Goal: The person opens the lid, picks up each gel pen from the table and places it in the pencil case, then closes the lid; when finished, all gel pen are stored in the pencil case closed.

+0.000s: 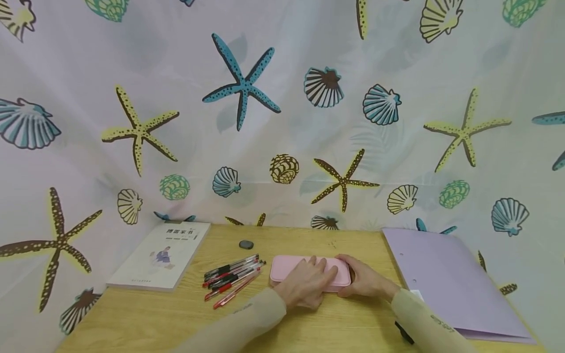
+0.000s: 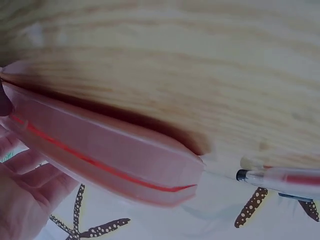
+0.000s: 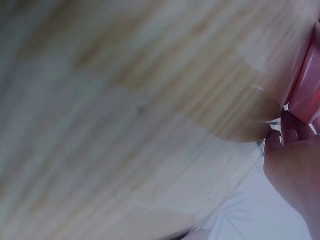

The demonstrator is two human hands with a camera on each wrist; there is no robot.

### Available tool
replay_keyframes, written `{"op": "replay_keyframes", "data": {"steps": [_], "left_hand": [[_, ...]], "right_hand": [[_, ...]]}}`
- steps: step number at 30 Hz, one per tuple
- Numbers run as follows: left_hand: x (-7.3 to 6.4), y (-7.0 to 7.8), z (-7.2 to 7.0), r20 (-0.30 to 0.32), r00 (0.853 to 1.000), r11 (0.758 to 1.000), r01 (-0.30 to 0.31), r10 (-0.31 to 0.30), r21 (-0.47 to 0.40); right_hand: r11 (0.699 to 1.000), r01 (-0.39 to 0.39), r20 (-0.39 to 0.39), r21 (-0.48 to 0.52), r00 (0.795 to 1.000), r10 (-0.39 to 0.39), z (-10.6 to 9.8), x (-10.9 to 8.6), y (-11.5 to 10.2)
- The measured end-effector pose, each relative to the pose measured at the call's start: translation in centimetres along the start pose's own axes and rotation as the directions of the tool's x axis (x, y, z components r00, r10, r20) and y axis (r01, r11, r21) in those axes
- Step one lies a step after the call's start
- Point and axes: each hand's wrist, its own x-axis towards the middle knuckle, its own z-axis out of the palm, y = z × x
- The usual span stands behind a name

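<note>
A pink pencil case (image 1: 282, 268) lies lengthwise on the wooden table, its lid down. My left hand (image 1: 305, 283) reaches over it, with several fingers spread on the lid; the left thumb is hidden in the head view. In the left wrist view a red line runs along the side of the case (image 2: 115, 156), and the thumb (image 2: 5, 102) is at that side while the fingers lie across the top. My right hand (image 1: 365, 278) grips the right end, thumb on the near side and fingers on the far side. Its fingertips meet the case (image 3: 304, 97) in the right wrist view.
Several black and red pens (image 1: 231, 277) lie in a loose pile left of the case. A small dark oval object (image 1: 246, 244) is behind them. At the left is a white book (image 1: 176, 252); a purple folder (image 1: 454, 279) lies at the right. A patterned curtain (image 1: 282, 122) hangs behind.
</note>
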Motion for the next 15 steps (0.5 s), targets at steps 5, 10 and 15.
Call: {"op": "replay_keyframes", "data": {"steps": [5,10,15], "left_hand": [[-0.1,-0.8,-0.2,0.011,1.000,0.999,-0.012,0.012,-0.043],[-0.6,-2.3,-0.4,-0.059,0.995,0.985,-0.091,0.084,-0.143],[-0.9,-3.5,-0.6,-0.107,0.986,0.969,-0.143,0.124,-0.199]], "right_hand": [[1.000,0.003,0.014,-0.001,1.000,-0.003,-0.1,0.0,0.3],[0.999,-0.028,0.040,0.035,0.999,0.027,-0.2,0.1,0.3],[0.995,-0.073,0.053,0.068,0.996,0.070,-0.3,0.3,0.2]]}}
